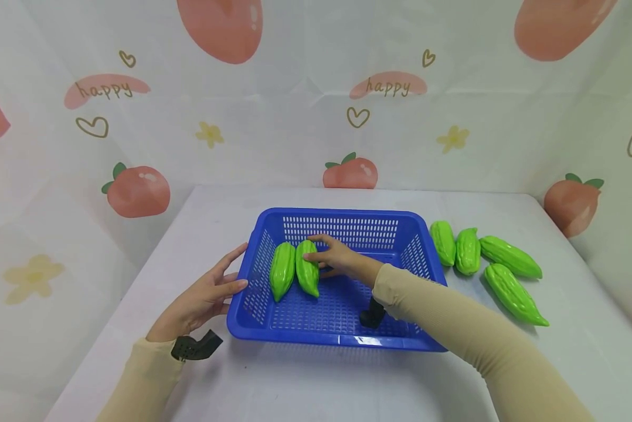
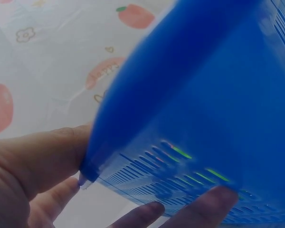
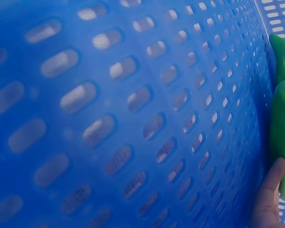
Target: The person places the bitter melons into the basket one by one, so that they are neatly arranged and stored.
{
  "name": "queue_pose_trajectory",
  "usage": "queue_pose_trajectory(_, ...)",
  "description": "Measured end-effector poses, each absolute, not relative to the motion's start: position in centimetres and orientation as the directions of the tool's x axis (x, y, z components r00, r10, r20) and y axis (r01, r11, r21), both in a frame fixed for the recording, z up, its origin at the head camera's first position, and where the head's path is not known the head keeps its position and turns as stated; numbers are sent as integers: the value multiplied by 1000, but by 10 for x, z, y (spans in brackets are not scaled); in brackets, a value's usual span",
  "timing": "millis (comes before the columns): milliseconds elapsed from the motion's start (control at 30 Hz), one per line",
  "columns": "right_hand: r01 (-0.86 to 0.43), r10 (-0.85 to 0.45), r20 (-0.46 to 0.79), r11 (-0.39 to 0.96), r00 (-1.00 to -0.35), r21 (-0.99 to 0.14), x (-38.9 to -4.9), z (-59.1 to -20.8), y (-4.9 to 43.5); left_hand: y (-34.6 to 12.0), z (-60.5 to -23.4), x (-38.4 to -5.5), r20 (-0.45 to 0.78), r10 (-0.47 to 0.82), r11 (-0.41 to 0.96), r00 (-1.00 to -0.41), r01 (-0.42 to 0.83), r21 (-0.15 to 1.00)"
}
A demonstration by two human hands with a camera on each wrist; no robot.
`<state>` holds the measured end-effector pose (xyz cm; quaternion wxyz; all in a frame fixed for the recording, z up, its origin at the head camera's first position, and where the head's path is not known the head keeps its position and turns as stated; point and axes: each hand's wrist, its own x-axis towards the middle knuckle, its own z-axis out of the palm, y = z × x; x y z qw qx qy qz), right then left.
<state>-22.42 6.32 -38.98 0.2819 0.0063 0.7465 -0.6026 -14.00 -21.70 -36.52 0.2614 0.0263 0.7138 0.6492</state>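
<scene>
Bitter melon (image 1: 306, 275), glossy green and ridged, lies in the left part of a blue plastic basket (image 1: 305, 336), with the right hand (image 1: 339, 258) on it. That hand grasps it near its far end: the thumb rests on its upper face and a finger reaches round the far tip, so the fingers come at it from its right side, across its length. Its long axis runs from the far wall toward the near one, with the pointed end nearest the person. A second melon (image 1: 282, 271) lies just beside it on the left, almost parallel, between it and the basket's left wall. The left hand (image 1: 200, 302) is outside that wall, fingers spread and touching the rim rather than curled round it; the right is the nearer to both melons. Four loose melons (image 1: 468, 252) lie on the white tabletop (image 1: 305, 387), to the right of the basket.

The left wrist view shows fingertips (image 2: 223, 192) below the rim by the slotted outer wall, with green glinting through the slots, a side the head view hides. The right wrist view shows one digit against a melon's side; from that view alone, I cannot tell how firm the hold is.
</scene>
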Motion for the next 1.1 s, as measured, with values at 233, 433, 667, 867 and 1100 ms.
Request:
queue_pose_trajectory(233, 330, -347, -418, 284, -840, -900, -224, -390, 64, -217, -365, -140, -344, 378, 155, -859, -307, 939)
queue_pose_trajectory(433, 342, -361, -421, 263, -833, -902, -223, -390, 65, -217, -366, -140, -345, 376, 165, -860, -304, 938)
queue_pose_trajectory(667, 350, -334, -431, 279, -838, -895, -224, -390, 64, -217, -364, -141, -346, 383, 152, -857, -311, 938)
queue_pose_trajectory(867, 335, -325, -425, 298, -845, -894, -224, -390, 64, -217, -365, -141, -350, 382, 154, -855, -315, 937)
queue_pose_trajectory(1100, 335, -330, -419, 284, -846, -899, -224, -392, 65, -217, -366, -141, -353, 372, 160, -859, -315, 935)
